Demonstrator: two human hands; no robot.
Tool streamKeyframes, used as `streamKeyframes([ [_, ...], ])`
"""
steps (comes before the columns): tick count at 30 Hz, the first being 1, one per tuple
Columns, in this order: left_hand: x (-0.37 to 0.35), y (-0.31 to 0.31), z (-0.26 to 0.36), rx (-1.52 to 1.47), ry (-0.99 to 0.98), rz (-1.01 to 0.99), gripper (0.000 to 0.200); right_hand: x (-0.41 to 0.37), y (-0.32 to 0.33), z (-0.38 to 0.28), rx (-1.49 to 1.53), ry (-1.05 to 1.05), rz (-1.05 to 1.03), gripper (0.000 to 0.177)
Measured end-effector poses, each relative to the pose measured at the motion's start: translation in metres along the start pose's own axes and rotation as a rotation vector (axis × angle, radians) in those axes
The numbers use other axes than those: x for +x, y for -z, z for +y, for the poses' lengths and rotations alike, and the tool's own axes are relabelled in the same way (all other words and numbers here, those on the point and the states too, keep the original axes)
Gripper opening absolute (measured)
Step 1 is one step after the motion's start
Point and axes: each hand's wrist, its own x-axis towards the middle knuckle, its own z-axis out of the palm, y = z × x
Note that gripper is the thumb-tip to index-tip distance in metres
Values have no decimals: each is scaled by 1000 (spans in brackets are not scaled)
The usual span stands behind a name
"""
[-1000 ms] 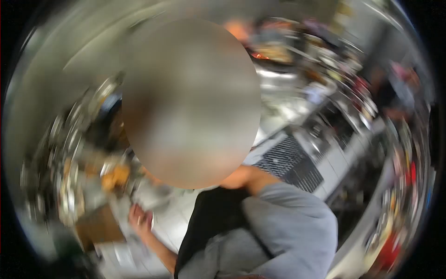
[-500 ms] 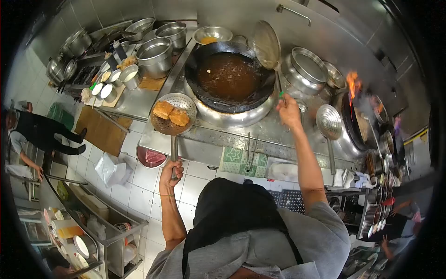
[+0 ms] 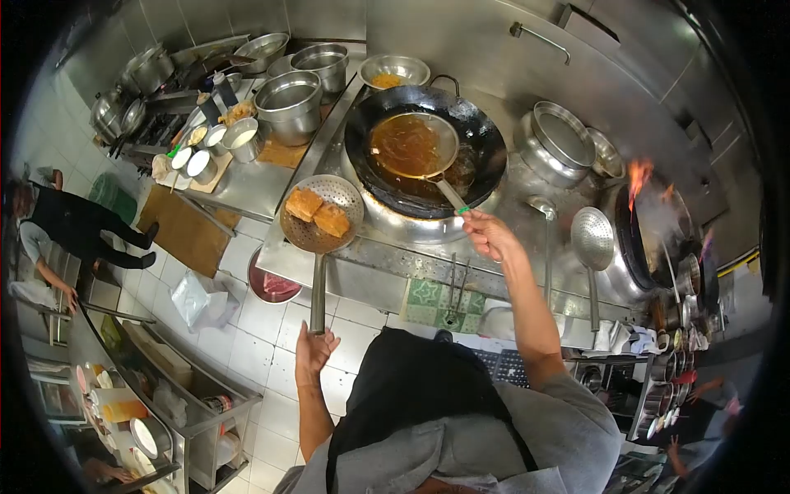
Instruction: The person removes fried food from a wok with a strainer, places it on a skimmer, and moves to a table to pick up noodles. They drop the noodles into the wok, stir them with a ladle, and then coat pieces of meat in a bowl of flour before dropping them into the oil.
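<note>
My right hand [image 3: 491, 235] grips the handle of a round mesh strainer [image 3: 418, 146], close to its green band. The strainer's mesh lies down in the brown oil of a black wok [image 3: 487, 152]. My left hand [image 3: 317, 350] is open, fingers apart, just below the handle end of a perforated skimmer [image 3: 336, 196]. Two golden-brown fried pieces [image 3: 318, 212] sit in the skimmer's bowl, which overlaps the counter's front corner.
A second perforated ladle [image 3: 592, 239] lies to the right, beside a wok with flames [image 3: 639, 177]. Metal pots [image 3: 288, 105] stand at left. Below the counter is a bowl of raw meat [image 3: 276, 288]. A person in a black apron [image 3: 78, 221] stands far left.
My right hand has swung the mesh strainer down from above the wok's right rim into the oil. My left hand has let go of the skimmer's handle and opened.
</note>
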Motion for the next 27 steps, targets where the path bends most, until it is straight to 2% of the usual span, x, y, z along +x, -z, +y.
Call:
streamKeyframes([
  [2,0,49,-22,15,-75,197,36,2,-10,8,137,-18,-104,25],
  [4,9,129,-44,-70,-49,270,26,3,-17,15,204,-23,-120,27],
  [6,3,182,-71,49,-75,413,22,0,-26,19,291,-9,-178,26],
  [10,-24,228,-113,238,2,598,18,2,-34,23,377,-3,-192,29],
  [12,-29,251,-130,252,69,625,17,-1,-36,20,378,-5,-194,22],
  [16,-22,288,-154,251,180,630,20,-20,-37,-4,235,56,-113,21],
  [18,-17,305,-158,240,213,617,22,-31,-26,-20,-57,219,37,22],
  [20,-11,315,-148,818,-2,108,17,-44,-20,-42,-165,296,225,18],
  [21,-6,296,-146,581,73,396,11,-48,-12,-50,-252,320,319,17],
  [22,-15,241,-134,332,150,672,11,-52,-3,-58,-338,346,412,15],
  [23,-5,266,-136,325,122,595,20,-56,9,-63,-350,343,405,15],
  [25,-1,257,-130,333,70,633,28,-58,35,-69,-730,401,638,16],
  [27,0,253,-123,356,38,666,34,-56,57,-71,-787,364,583,17],
])
